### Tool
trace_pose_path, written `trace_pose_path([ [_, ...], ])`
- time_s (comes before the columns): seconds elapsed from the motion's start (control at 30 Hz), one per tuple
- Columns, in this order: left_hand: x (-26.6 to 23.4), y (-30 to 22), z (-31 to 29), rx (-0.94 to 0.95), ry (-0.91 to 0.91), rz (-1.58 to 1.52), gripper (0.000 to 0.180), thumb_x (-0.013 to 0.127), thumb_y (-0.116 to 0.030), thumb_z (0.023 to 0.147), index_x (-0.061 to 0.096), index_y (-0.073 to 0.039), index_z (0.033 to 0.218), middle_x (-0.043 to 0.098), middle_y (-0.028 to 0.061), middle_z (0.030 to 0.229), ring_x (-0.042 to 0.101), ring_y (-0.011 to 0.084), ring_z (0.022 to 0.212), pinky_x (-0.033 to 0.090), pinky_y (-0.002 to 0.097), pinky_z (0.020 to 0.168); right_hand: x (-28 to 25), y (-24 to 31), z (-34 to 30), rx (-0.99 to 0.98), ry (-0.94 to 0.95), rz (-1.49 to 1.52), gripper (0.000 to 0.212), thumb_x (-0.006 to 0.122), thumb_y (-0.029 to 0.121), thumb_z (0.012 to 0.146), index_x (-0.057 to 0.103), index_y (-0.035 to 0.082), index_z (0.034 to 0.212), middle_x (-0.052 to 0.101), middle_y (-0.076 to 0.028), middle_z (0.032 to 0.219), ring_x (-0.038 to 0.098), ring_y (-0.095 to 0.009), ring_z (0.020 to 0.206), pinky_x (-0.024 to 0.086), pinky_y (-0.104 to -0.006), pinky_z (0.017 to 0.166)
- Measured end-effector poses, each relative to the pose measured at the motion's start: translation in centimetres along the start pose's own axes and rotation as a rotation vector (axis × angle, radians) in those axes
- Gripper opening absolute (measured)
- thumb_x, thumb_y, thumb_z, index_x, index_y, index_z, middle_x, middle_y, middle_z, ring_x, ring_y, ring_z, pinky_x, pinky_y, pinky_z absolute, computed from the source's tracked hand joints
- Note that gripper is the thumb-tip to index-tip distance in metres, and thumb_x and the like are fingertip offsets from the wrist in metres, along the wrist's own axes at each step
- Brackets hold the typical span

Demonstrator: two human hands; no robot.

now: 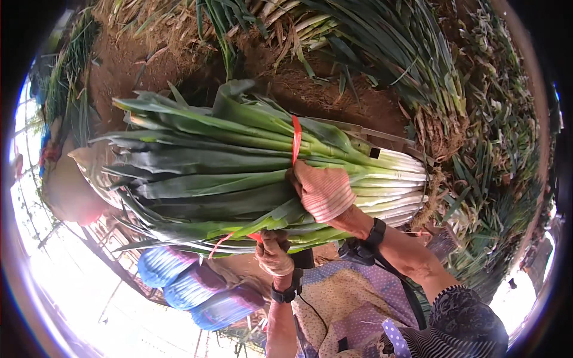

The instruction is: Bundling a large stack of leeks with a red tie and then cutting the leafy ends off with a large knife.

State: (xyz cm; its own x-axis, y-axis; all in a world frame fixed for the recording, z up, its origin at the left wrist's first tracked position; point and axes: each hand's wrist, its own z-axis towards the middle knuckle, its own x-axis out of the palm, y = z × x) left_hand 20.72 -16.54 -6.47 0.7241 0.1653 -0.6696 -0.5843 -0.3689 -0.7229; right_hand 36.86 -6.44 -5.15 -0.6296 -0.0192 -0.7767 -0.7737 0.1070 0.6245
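A thick bundle of long green onions lies across the middle, dark leaves to the left, white stems and roots to the right. A red tie crosses over it and runs down into my right hand, a gloved fist pressed on top of the stalks. Below, at the bundle's near edge, my left hand, also gloved, is closed on another part of the tie, whose thin loose end trails leftward. The tie's path between the two hands is hidden.
Loose green onions lie in piles at the far side, on brown soil. More leafy scraps cover the right. Blue and purple plastic-wrapped rolls sit at the near left. A flat edge shows behind the bundle.
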Motion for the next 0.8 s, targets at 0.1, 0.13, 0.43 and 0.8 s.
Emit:
trace_pose_path([
  [0.1,-0.6,1.3,1.2,0.597,-0.063,0.326,0.01,0.053,-0.015,0.088,0.058,-0.007,0.092,0.061,0.0013,0.064,0.051,0.0153,0.047,0.039,0.0292,0.044,-0.3,-0.3,0.2,0.006,0.009,0.088,0.015,0.062,0.018,0.084,0.052,0.009,0.077,0.054,-0.01,0.055,0.055,-0.029,0.046,0.042,-0.0394,0.042],
  [0.13,-1.3,0.1,1.1,0.405,0.108,0.334,0.014,0.052,-0.007,0.086,0.053,-0.007,0.1,0.059,0.002,0.063,0.051,0.0192,0.048,0.039,0.0333,0.047,-0.4,-0.3,0.3,0.018,-0.014,0.107,0.015,0.062,0.018,0.084,0.053,0.009,0.076,0.053,-0.01,0.054,0.055,-0.03,0.045,0.042,-0.0396,0.042],
  [0.43,-1.6,-2.7,1.5,-0.039,0.157,0.133,0.047,0.036,-0.039,0.094,0.057,-0.008,0.065,0.054,0.0035,0.054,0.047,0.0157,0.045,0.037,0.0319,0.049,-3.6,-3.2,4.6,0.575,0.358,0.795,0.016,0.056,0.02,0.088,0.063,0.008,0.096,0.056,-0.001,0.063,0.054,-0.01,0.053,0.043,-0.027,0.046],
  [0.8,-15.9,-4.8,2.5,-0.022,0.434,0.182,0.011,0.051,-0.006,0.082,0.05,-0.009,0.072,0.058,0.0048,0.062,0.05,0.012,0.048,0.038,0.0251,0.043,3.1,-10.9,20.8,0.639,0.184,0.928,0.007,0.058,0.014,0.085,0.063,0.009,0.087,0.052,0.0,0.061,0.044,-0.009,0.044,0.035,-0.0236,0.037],
])
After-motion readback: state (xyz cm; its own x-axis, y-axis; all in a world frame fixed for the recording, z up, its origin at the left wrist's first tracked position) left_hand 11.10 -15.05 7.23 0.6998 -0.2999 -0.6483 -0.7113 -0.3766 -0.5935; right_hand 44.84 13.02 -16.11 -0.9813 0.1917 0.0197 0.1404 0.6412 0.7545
